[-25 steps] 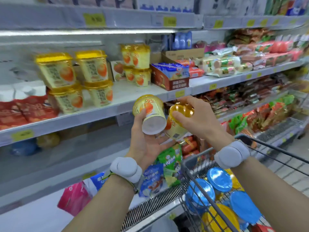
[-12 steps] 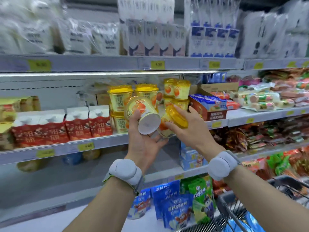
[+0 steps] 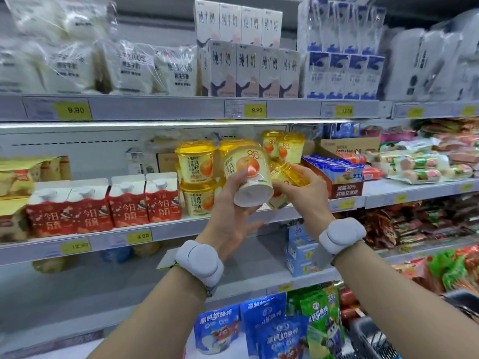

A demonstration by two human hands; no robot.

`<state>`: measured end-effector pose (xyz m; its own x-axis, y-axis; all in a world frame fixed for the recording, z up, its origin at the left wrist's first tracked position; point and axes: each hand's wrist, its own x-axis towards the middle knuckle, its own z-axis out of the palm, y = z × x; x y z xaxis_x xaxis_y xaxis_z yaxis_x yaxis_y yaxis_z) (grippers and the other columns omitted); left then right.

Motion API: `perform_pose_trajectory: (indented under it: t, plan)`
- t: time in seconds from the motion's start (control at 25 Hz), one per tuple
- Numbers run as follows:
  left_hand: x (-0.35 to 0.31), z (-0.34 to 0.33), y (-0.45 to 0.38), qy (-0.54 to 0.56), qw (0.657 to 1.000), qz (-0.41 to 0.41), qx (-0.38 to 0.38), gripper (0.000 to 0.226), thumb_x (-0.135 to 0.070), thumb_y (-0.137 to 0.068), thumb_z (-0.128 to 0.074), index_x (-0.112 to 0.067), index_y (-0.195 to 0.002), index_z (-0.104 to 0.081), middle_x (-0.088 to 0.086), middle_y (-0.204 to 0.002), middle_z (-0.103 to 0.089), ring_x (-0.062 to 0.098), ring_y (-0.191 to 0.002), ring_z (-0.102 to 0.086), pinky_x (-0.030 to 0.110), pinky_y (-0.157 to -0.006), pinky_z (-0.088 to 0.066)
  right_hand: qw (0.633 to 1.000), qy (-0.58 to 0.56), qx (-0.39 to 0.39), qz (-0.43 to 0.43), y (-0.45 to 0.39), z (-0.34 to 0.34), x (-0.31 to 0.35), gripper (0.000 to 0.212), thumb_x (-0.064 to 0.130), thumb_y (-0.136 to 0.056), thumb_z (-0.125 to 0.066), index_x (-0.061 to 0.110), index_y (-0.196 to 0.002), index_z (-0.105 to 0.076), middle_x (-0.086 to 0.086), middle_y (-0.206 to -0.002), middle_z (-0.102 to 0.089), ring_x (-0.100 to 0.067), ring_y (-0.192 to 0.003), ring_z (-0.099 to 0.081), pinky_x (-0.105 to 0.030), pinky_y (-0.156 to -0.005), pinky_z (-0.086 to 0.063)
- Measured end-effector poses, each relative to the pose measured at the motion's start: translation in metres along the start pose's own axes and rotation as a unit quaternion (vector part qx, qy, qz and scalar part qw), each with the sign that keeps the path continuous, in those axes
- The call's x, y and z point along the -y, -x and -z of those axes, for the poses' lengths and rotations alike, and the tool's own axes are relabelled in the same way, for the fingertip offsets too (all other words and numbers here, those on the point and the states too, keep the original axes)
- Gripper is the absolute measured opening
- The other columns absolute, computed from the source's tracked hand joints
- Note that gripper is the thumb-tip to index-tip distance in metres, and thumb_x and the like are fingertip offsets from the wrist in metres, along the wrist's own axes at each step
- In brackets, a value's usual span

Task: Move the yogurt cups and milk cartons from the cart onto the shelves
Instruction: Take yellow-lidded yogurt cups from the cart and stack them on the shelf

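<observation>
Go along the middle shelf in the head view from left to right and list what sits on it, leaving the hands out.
Yellow packs → red cartons with white caps → stacked yellow yogurt cups → red box of blue packets → wrapped sausage rolls.

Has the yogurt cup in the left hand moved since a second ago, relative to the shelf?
Yes. The yogurt cup gripped by the left hand has risen from below the shelf edge to overlap the stacked cups standing on it.
</observation>
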<state>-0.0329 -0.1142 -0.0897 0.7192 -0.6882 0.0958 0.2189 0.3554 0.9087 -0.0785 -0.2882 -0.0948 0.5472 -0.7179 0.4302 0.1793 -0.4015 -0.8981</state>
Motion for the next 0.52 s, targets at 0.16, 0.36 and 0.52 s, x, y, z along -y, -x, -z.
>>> perform_pose_trajectory:
  t: [0.16, 0.36, 0.52]
  plan:
    - [-0.007, 0.005, -0.017, -0.100, 0.994, -0.017, -0.035, 0.055, -0.062, -0.065, -0.074, -0.034, -0.112, -0.069, 0.003, -0.125, -0.070, 0.027, -0.121, -0.061, 0.051, -0.103, -0.049, 0.999, 0.038, 0.009, -0.013, -0.032, 0.000, -0.020, 0.075, 0.031, -0.063, -0.094, 0.025, -0.131, -0.063, 0.000, -0.125, -0.064, -0.020, -0.114, -0.060, -0.039, -0.092, -0.058]
    - [-0.005, 0.005, -0.041, -0.165, 0.983, -0.057, -0.054, 0.058, -0.049, -0.069, -0.082, -0.017, -0.115, -0.070, 0.008, -0.108, -0.076, 0.025, -0.099, -0.067, 0.044, -0.093, -0.055, 0.991, 0.093, 0.069, 0.073, -0.062, -0.012, -0.035, 0.079, 0.027, -0.062, -0.088, 0.023, -0.135, -0.059, -0.005, -0.135, -0.053, -0.023, -0.124, -0.050, -0.043, -0.103, -0.049]
    - [-0.001, -0.001, -0.054, -0.188, 0.977, -0.083, -0.057, 0.055, -0.041, -0.071, -0.086, -0.017, -0.116, -0.068, 0.000, -0.104, -0.078, 0.020, -0.097, -0.072, 0.044, -0.092, -0.055, 0.973, 0.129, 0.150, 0.118, -0.078, -0.020, -0.044, 0.087, 0.017, -0.066, -0.090, 0.022, -0.143, -0.051, -0.002, -0.141, -0.048, -0.018, -0.129, -0.046, -0.039, -0.109, -0.044]
